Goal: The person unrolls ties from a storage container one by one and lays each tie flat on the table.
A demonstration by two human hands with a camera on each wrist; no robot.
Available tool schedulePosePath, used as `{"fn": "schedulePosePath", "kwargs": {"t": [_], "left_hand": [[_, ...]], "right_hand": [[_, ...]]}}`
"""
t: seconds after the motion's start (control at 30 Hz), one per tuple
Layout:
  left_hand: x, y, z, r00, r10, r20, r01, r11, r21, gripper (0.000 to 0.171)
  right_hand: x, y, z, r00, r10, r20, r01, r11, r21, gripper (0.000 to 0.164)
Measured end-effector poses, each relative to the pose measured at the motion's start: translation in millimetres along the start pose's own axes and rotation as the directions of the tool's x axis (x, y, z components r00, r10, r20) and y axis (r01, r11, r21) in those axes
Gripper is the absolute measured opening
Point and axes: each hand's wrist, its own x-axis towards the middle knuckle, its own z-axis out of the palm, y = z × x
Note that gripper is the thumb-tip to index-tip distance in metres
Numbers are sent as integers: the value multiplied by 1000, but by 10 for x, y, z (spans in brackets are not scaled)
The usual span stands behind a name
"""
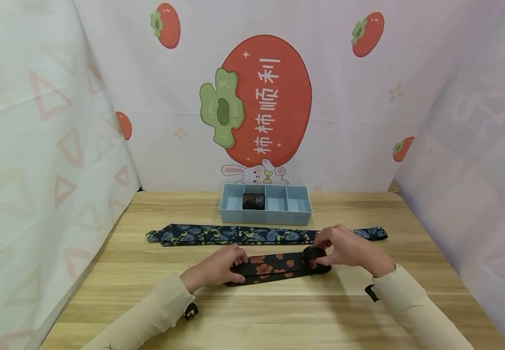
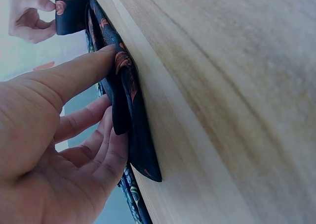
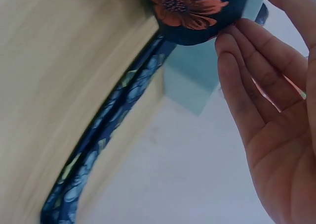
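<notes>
A black necktie with orange flowers (image 1: pixel 274 267) lies across the table, its right part wound into a roll (image 2: pixel 74 16). My right hand (image 1: pixel 346 248) holds this roll between thumb and fingertips, seen close in the right wrist view with an orange flower (image 3: pixel 185 6) on its face. At the tie's left end my left hand (image 1: pixel 217 266) pinches the layered fabric, thumb on the near side and fingers on the far side. Behind them a navy necktie with blue and yellow pattern (image 1: pixel 235 236) stretches out flat; the right hand hides part of it.
A light blue tray (image 1: pixel 265 217) with several compartments stands at the back of the wooden table (image 1: pixel 252 321). One dark rolled tie (image 1: pixel 253 201) sits in its second compartment from the left. Printed cloth (image 1: pixel 344 155) hangs behind and at both sides.
</notes>
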Motion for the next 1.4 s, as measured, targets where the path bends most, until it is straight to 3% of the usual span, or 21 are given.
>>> {"fn": "schedulePosePath", "kwargs": {"t": [0.27,0.43,1.0,1.4], "left_hand": [[-8,12,-17,1000,-9,5,9,1000,-1,36],[-5,21,-14,1000,-17,7,17,1000,6,36],[-91,-57,-68,999,-51,14,52,998,-24,36],[-202,-186,-144,998,-65,22,66,998,-16,36]], "right_hand": [[166,-270,63,997,-71,30,70,997,20,27],[221,-311,160,994,-78,74,78,997,3,24],[-4,-126,43,1000,22,-9,-22,996,-91,26],[-214,86,9,999,45,-2,-45,998,-47,21]]}}
